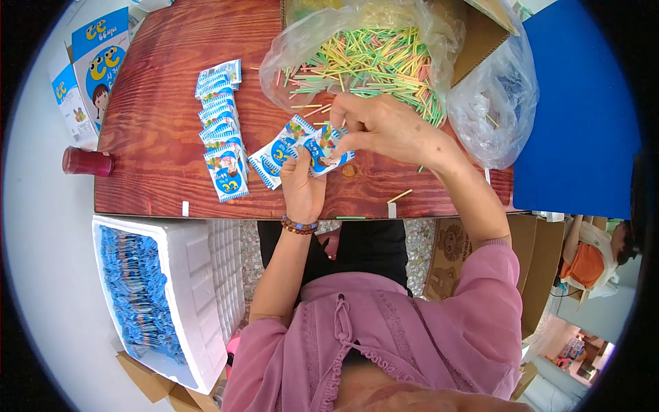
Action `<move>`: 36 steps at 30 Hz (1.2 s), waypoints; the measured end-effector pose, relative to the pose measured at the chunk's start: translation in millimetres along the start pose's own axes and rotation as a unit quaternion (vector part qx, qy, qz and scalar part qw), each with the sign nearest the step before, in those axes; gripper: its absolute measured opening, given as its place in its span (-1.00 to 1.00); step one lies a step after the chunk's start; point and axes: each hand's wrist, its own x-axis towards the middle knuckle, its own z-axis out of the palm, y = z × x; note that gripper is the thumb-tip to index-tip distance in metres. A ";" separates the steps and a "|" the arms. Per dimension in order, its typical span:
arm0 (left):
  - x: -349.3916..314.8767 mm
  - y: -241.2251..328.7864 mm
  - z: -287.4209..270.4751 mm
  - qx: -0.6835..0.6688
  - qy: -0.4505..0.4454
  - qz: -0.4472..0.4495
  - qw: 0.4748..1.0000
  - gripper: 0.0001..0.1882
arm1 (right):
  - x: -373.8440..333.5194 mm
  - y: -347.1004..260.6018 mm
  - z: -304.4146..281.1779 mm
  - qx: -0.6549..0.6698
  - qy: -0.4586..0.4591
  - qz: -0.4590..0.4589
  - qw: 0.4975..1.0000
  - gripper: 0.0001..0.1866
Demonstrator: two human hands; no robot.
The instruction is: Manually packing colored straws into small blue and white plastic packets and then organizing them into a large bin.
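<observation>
— What have you got in your hands there?

— A fan of small packets (302, 147), blue and white with a cartoon print. My left hand (302, 185) is closed on their lower ends, thumb on top, and holds them just above the table (158, 103). My right hand (384, 127) is pinched on the top edge of the nearest one, beside the sticks (371, 62).

— So both hands are together?

— Nearly touching, yes, both clamped on the same bunch, over the near middle of the wood.

— How do those packets handle?

— Light and thin, I'd say, and glossy enough to slide over one another. They look floppy, so I'd take them by the edge or a corner, pinched flat, not squeezed in the middle. Held loosely the fan would probably slip apart.

— And the sticks?

— Thin, pastel coloured, heaped in a clear bag (343, 34) that spills from a carton (480, 34). They seem stiff but easy to snap, and a few lie loose on the table. I can't tell whether one is between my right fingers.

— Anything else around?

— A row of packets (221, 130) lies to my left, overlapping. A white foam box (199, 288) below the table edge is packed with more. A red cap (86, 162) sits at the left corner.
</observation>
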 end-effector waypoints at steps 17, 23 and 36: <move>-20.3 -12.4 1.1 0.095 -0.013 0.058 0.994 -0.68 | -61.1 21.4 40.5 -0.125 0.203 0.028 0.971 -0.89; -23.8 6.8 4.0 0.327 -0.078 0.181 0.924 -0.48 | -59.2 44.1 43.2 0.002 0.109 0.033 0.993 -0.86; -36.3 70.8 -19.4 0.365 0.045 0.068 0.927 -0.81 | 29.4 -11.1 65.9 0.324 -0.023 0.127 0.937 -0.80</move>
